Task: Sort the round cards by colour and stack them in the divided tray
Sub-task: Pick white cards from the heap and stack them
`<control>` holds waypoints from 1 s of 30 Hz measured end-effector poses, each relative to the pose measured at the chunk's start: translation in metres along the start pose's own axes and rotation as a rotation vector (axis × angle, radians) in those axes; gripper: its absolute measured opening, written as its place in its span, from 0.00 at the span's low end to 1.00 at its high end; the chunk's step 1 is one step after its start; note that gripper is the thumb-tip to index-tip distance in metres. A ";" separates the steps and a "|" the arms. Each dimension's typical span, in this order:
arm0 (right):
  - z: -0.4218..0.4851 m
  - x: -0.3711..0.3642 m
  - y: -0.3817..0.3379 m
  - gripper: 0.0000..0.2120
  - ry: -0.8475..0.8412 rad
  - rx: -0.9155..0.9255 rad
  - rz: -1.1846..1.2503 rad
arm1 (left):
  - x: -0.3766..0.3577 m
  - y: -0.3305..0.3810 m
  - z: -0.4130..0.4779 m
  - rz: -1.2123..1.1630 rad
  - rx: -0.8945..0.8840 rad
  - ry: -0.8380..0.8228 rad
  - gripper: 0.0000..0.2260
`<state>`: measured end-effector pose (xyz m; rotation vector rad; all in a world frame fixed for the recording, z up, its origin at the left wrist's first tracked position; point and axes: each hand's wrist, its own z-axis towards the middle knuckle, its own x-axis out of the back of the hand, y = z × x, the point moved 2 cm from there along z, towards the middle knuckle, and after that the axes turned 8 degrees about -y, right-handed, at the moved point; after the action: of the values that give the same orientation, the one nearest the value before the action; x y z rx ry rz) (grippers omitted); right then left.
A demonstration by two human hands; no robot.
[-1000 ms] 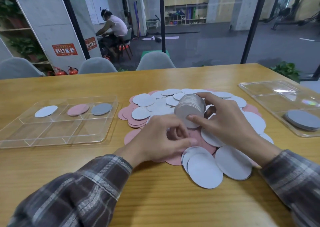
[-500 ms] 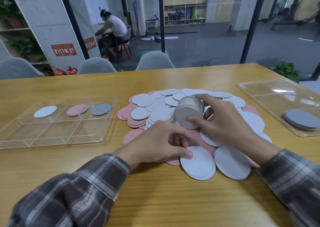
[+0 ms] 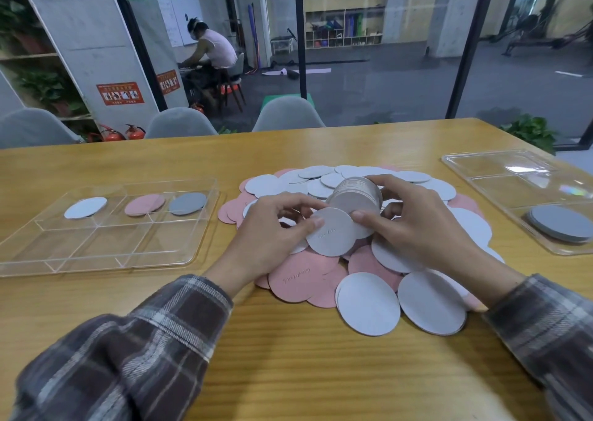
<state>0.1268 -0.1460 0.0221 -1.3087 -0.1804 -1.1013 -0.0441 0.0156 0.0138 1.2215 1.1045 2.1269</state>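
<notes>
A white card (image 3: 332, 236) is pinched at its left edge by the left hand (image 3: 272, 228), thumb on top. Its right edge meets the near face of a stack of white cards (image 3: 356, 195), which the right hand (image 3: 417, 224) grips tilted on its side. The thumb is at the near face and the fingers (image 3: 382, 181) curl over the far one. Both are held just above the loose pile (image 3: 365, 305) of white and pink cards spread on the desk (image 3: 288, 372).

The step in hand looks like adding this 1 card to the gathered stack. The main risk is the stack itself. It is thick and clamped only between thumb and fingertips, so a nudge from the incoming card could fan it out or spill cards back onto the pile. The thin card could also slide past the stack instead of seating flush, because the right thumb covers part of the face it must meet.

Pink cards (image 3: 301, 279) lie directly beneath, so a careless pick from the overlapping pile could lift 1 along with a white.

The divided tray (image 3: 96, 253) sits well to the left, with 1 white sample card (image 3: 85, 207), 1 pink sample card (image 3: 144, 204) and 1 grey sample card (image 3: 187, 203) in its 3 far compartments. Carrying the tilted stack that far invites a drop or a wrong compartment. A second tray (image 3: 475, 170) on the right holds a grey stack (image 3: 560, 223).
</notes>
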 end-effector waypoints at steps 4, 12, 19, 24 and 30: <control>0.000 -0.001 0.001 0.22 -0.035 -0.007 0.020 | 0.001 -0.001 0.000 -0.012 -0.025 0.072 0.08; 0.000 -0.003 -0.001 0.26 -0.094 0.006 -0.010 | 0.000 0.002 0.000 -0.030 -0.086 0.153 0.07; -0.001 -0.002 -0.003 0.25 -0.079 0.015 -0.067 | -0.001 -0.004 0.001 -0.046 -0.004 0.110 0.09; -0.001 -0.001 -0.001 0.25 -0.090 -0.001 -0.041 | 0.001 0.000 0.000 0.007 0.001 0.104 0.09; 0.000 0.002 0.000 0.29 -0.120 -0.050 0.008 | 0.006 -0.001 0.002 0.051 -0.019 0.085 0.10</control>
<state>0.1276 -0.1471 0.0231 -1.4205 -0.2376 -1.0268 -0.0455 0.0210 0.0169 1.1721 1.0965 2.2410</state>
